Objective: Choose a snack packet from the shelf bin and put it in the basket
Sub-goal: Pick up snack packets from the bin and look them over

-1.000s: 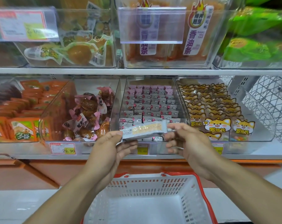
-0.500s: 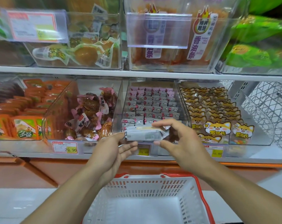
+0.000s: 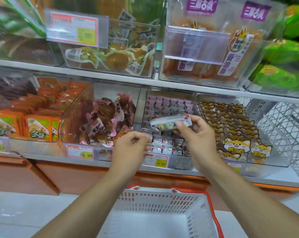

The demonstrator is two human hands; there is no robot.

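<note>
Both arms reach forward above the basket (image 3: 162,200).
Right hand (image 3: 199,134) pinches a snack packet (image 3: 169,122); left hand (image 3: 130,150) hangs beside it, fingers loosely curled, holding nothing.

Head view — forward-down, close to shelf (image 3: 145,81)

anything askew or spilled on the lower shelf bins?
Nothing spilled. The only jumble is the bin of pink-wrapped brown snacks, heaped loosely while neighbouring bins sit in rows. The right hand holds a snack packet over its bin; the basket looks empty.
</note>
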